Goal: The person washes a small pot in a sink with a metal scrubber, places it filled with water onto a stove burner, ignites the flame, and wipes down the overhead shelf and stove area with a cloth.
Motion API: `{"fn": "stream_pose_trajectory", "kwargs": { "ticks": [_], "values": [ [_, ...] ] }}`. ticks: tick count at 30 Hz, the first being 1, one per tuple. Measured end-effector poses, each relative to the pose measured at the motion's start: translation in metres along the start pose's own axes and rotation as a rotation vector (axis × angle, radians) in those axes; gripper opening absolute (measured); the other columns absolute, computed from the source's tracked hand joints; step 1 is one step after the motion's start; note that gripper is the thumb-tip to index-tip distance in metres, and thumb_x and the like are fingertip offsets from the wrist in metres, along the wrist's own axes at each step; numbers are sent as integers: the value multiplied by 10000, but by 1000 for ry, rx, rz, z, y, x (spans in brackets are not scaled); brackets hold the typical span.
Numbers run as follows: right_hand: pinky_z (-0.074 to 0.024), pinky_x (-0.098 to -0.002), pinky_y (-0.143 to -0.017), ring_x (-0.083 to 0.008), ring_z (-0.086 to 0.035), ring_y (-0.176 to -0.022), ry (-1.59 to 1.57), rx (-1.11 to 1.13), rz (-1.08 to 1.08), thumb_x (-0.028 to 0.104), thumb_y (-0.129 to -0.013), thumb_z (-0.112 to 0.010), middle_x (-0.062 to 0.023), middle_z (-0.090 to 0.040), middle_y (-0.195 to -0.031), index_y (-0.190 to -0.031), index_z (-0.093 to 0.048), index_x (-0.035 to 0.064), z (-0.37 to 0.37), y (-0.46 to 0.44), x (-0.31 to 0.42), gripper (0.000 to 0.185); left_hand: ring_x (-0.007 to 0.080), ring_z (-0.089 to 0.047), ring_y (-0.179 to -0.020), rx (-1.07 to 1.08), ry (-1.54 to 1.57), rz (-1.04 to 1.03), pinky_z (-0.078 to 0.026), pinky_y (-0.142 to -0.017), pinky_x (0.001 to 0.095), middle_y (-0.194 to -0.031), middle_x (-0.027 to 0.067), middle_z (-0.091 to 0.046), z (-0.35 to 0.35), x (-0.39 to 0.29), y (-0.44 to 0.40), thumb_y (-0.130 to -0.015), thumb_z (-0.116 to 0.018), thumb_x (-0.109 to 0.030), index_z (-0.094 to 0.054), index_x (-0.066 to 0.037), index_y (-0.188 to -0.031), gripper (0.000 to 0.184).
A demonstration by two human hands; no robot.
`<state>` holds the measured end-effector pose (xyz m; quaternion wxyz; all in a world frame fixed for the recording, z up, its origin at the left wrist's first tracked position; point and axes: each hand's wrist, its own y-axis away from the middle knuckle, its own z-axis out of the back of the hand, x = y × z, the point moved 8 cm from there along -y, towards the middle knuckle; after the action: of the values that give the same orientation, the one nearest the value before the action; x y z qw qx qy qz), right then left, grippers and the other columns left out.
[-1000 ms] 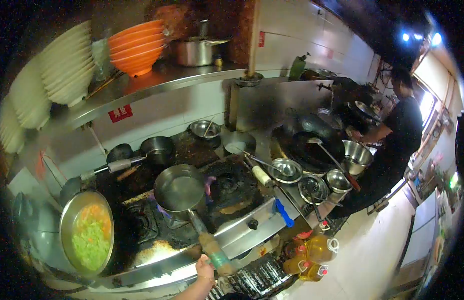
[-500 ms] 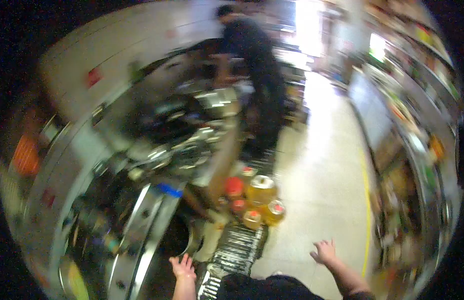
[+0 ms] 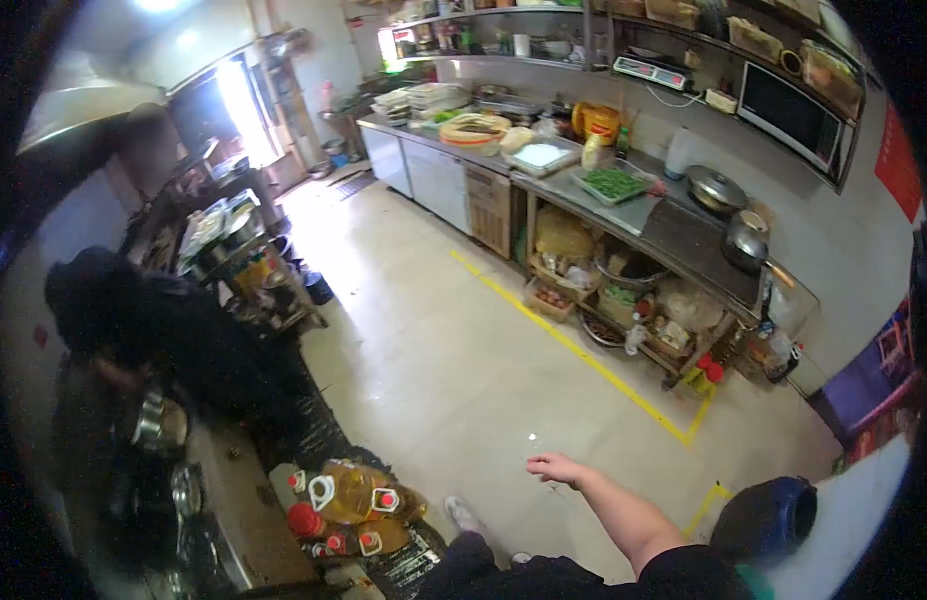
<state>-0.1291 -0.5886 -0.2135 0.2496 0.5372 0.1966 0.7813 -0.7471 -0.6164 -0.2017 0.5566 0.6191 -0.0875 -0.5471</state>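
My right hand (image 3: 555, 468) hangs over the pale floor at lower middle, fingers stretched forward, with nothing visible in it. My left hand is out of view. Nearest to me on the left stand several oil jugs (image 3: 351, 490) with red caps, on the floor by a black slatted mat (image 3: 408, 568). My shoe (image 3: 464, 514) shows just right of them. A small white speck (image 3: 532, 436) lies on the floor beyond my fingertips.
A co-worker (image 3: 183, 330) in dark clothes bends over the stove counter (image 3: 238, 490) at left. Along the right wall runs a steel worktable (image 3: 633, 215) with a tray of green vegetables (image 3: 613, 183) and pans (image 3: 716, 188). A dark blue-rimmed bin (image 3: 768, 520) stands at lower right.
My view has swung to the right, bringing the worktable wall into sight. The left hand has left the view. The right hand, fingers spread before, now points leftward.
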Motion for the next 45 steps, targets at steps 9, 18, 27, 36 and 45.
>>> {"fn": "stream_pose_trajectory", "kwargs": {
  "ticks": [9, 18, 27, 36, 45],
  "values": [
    [-457, -397, -904, -316, -578, -1053, 246, -236, -410, 433, -801, -563, -181, -598, -1151, -1169, -582, 25, 100, -55, -82, 550, 204, -588, -949, 265, -523, -184, -458, -806, 340, -1014, 129, -629, -240, -106, -120, -835, -585, -135, -570, -4, -1115, 310],
    [-453, -376, -911, -322, -590, -1032, 210, -272, -806, 452, -752, -605, -187, -605, -1133, -1138, -611, 51, 112, -37, -73, 557, 187, -593, -828, 630, -792, -547, -477, -737, 289, -930, 127, -642, -604, -265, -155, -776, -653, -59, -546, 22, -1152, 399],
    [-462, -408, -886, -330, -584, -1026, 333, 16, -836, 407, -789, -584, -189, -601, -1114, -1152, -586, 42, 228, -272, -80, 515, 174, -577, -624, 778, -1045, -655, -476, -582, 274, -780, 88, -632, -835, -290, -144, -793, -623, -110, -542, 26, -1169, 408],
    [-343, -458, -1023, -395, -368, -1243, 565, -960, 459, 192, -786, -596, -224, -349, -1379, -1299, -428, 44, 628, -742, 442, 560, 220, -567, -1025, 419, -908, -147, -472, -820, 343, -1125, 105, -607, -822, -303, -138, -882, -571, -200, -552, -64, -1202, 348],
    [-313, -434, -1043, -339, -443, -1213, 850, -834, 10, 502, -723, -657, -192, -486, -1301, -1336, -414, 39, 808, -903, 468, 806, 206, -597, -889, 220, -671, -154, -493, -775, 317, -999, 101, -643, -780, -267, -19, -850, -623, -194, -605, -32, -1123, 318]
  ]
}}
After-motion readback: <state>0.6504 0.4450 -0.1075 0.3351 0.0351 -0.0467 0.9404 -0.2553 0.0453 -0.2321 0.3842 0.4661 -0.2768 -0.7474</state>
